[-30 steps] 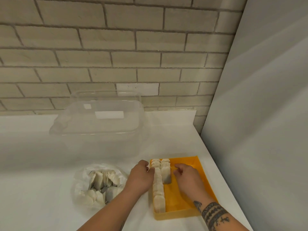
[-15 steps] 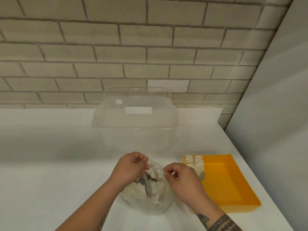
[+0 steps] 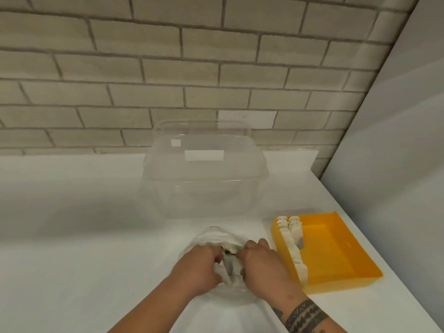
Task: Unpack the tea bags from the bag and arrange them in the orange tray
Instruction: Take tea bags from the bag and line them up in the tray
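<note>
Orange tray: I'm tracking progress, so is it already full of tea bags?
No, the tea bags stand only along the left side of the orange tray, and most of its floor is bare.

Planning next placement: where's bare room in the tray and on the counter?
Free: right half of the tray, from the tea bags to its right wall; counter left of bag. Crowded: tray's left wall, bag mouth under left hand and right hand.

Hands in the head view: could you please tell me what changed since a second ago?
Both hands left the orange tray and moved left to the plastic bag; the left hand and right hand now curl in among its tea bags, their grip hidden. The tray's tea bag rows and the clear container stayed put.
</note>
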Motion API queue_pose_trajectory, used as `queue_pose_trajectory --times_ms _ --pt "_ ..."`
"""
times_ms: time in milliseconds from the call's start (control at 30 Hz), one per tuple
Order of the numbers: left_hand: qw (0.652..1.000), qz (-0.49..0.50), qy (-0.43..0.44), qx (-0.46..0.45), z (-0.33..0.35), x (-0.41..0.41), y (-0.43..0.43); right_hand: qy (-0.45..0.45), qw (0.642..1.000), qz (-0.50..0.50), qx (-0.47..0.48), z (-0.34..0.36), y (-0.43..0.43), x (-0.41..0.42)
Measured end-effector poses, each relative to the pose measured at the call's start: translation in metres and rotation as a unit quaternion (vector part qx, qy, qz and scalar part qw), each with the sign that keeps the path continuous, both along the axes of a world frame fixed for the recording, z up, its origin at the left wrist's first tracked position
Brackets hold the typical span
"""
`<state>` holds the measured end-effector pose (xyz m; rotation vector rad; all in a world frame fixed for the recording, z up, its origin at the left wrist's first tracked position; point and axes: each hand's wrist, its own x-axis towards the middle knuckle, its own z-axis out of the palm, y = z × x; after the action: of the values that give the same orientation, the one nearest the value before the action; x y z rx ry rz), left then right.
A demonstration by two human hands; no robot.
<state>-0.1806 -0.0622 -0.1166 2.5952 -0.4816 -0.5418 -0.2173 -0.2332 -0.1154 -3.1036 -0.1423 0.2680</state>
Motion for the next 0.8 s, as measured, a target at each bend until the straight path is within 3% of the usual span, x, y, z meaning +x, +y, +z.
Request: queue_pose_trajectory --times_ms 167,300,367,467,600,700,800 --pt "0.999 0.018 0.002 -0.034 -0.003 0.0 0.007 0.02 0.999 -0.008 0.025 -0.013 -0.001 0.005" --pt "0.984 0.075 0.042 -0.155 -0.002 0.003 0.01 0.021 0.993 -0.042 0.108 -0.007 -0.005 0.009" --pt "0.962 0.129 0.068 -0.23 0.003 0.005 0.01 0.03 0.979 -0.078 0.183 0.001 -0.01 0.011" --pt "0.899 0.211 0.127 -0.361 0.017 0.006 0.01 0.03 0.953 -0.113 0.279 0.016 -0.012 0.013" --pt "0.839 0.219 0.226 -0.444 0.03 0.008 0.011 0.028 0.931 -0.1 0.349 0.038 -0.01 0.022" --pt "0.853 0.171 0.224 -0.44 0.033 0.009 0.016 0.051 0.944 -0.043 0.322 0.058 -0.01 0.029" --pt "0.902 0.083 0.186 -0.38 0.034 0.01 0.02 0.071 0.972 0.04 0.221 0.079 -0.006 0.034"
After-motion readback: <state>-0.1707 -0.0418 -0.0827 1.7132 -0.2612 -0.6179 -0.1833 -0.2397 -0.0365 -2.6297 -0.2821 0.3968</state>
